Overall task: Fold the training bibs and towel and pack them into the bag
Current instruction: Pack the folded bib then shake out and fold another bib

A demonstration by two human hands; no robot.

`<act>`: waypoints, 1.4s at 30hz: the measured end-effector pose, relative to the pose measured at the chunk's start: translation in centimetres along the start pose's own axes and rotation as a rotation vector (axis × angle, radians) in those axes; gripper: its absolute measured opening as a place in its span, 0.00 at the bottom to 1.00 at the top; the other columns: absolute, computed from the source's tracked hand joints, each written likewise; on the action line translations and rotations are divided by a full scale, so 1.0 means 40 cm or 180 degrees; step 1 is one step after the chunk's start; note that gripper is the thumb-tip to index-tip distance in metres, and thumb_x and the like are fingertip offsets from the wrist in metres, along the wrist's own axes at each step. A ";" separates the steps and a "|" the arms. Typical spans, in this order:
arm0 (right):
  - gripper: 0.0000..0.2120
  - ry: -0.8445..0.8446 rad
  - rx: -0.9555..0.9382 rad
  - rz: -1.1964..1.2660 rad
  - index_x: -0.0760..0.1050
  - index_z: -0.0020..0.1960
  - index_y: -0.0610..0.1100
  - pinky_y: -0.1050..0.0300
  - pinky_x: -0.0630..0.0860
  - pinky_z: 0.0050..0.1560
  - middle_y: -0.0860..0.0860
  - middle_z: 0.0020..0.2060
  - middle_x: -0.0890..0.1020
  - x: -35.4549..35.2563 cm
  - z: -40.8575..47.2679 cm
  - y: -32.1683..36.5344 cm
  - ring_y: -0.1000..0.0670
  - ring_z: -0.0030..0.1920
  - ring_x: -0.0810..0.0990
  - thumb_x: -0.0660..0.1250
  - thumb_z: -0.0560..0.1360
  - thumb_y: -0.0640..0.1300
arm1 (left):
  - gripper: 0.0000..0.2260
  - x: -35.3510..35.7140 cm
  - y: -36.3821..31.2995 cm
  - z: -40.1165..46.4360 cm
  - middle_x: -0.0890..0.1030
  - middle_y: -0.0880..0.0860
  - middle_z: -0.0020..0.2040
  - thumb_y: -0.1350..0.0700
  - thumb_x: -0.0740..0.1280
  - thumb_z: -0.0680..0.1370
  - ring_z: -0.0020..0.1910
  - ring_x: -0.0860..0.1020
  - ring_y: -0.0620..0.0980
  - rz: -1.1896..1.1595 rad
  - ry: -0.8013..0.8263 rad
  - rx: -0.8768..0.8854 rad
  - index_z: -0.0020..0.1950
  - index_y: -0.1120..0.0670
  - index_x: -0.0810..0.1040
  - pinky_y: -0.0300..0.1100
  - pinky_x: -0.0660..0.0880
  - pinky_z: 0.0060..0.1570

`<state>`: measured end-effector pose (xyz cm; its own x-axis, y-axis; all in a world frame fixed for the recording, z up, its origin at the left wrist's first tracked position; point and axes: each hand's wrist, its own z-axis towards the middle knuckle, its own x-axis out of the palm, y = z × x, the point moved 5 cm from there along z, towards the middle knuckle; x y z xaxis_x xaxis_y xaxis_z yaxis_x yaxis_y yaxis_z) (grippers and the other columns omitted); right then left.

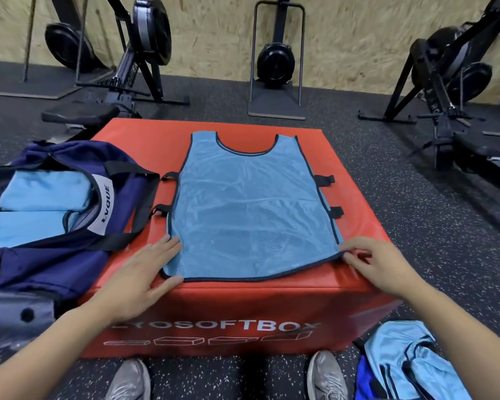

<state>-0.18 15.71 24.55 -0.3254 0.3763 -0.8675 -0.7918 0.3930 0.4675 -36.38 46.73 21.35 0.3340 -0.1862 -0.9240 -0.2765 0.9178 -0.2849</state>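
In front of me stands a red padded box with white lettering on its near side [214, 319], set on a black rubber floor flecked with white [416, 215]. My two grey mesh trainers [129, 381] show at the bottom edge, toes just short of the box. Behind it, along a pale chipboard wall [358, 33], stand black rowing machines tipped upright with round flywheel housings [149, 33], one at the left, one at the right. Between them, a black wheel in a thin metal stand on a flat base [276, 62].
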 end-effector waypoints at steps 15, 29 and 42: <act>0.13 0.0047 -0.0009 -0.0464 0.83 0.48 0.58 0.55 0.79 0.49 0.62 0.47 0.82 -0.022 -0.021 -0.004 0.61 0.45 0.80 0.76 0.70 0.40 | 0.24 -0.027 -0.020 0.010 0.76 0.41 0.67 0.33 0.62 0.75 0.67 0.73 0.41 -0.0309 -0.0233 0.0073 0.65 0.44 0.80 0.38 0.66 0.67; 0.11 0.0112 0.0035 -0.0298 0.78 0.47 0.59 0.65 0.71 0.42 0.59 0.38 0.81 -0.033 -0.033 -0.015 0.57 0.40 0.78 0.73 0.75 0.44 | 0.12 -0.032 -0.034 0.010 0.76 0.36 0.50 0.42 0.61 0.78 0.53 0.73 0.38 -0.0236 -0.0206 0.0168 0.47 0.44 0.81 0.37 0.71 0.54; 0.05 0.0355 0.0474 0.0741 0.74 0.52 0.47 0.64 0.64 0.35 0.59 0.25 0.73 0.007 -0.006 -0.012 0.59 0.29 0.68 0.62 0.82 0.39 | 0.06 -0.060 -0.045 0.035 0.78 0.40 0.45 0.42 0.70 0.73 0.49 0.75 0.38 -0.0712 -0.0095 -0.0238 0.47 0.39 0.77 0.32 0.70 0.49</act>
<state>0.01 15.44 24.05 -0.5507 0.3796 -0.7434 -0.6073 0.4288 0.6688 -35.42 46.00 24.43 0.4208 -0.3705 -0.8280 -0.2582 0.8261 -0.5009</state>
